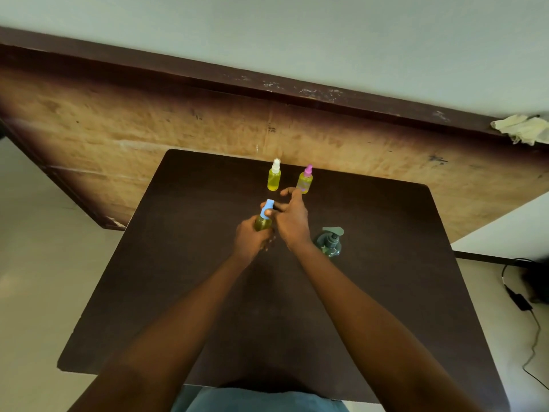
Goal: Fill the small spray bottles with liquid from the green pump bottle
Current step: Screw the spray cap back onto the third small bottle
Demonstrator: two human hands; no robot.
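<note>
A: Both hands are working just left of the green pump bottle [330,243], which is standing upright on the dark table [371,292].

B: And the left hand [251,237] is wrapping its fingers round the body of the blue-capped spray bottle [263,223], holding it up, slightly tilted, left of the pump bottle.

A: The right hand [292,221] is reaching across, thumb and one finger pinching the blue cap [267,207], the other fingers fanning out loose. Its wrist is passing right beside the pump bottle.

B: Yellow-green liquid is showing inside that held bottle. I cannot tell whether the cap is seated fully.

A: Beyond the pump bottle, toward the far table edge, two more are standing: the white-capped spray bottle [274,178] and the pink-capped spray bottle [305,181], both showing yellow liquid, near each other but apart.

B: The right hand's outstretched fingers are hovering close to the pink-capped one.

A: Further back a wooden panel [148,129] is leaning, and far right of the pump bottle a cable [531,337] is trailing over the floor.
</note>
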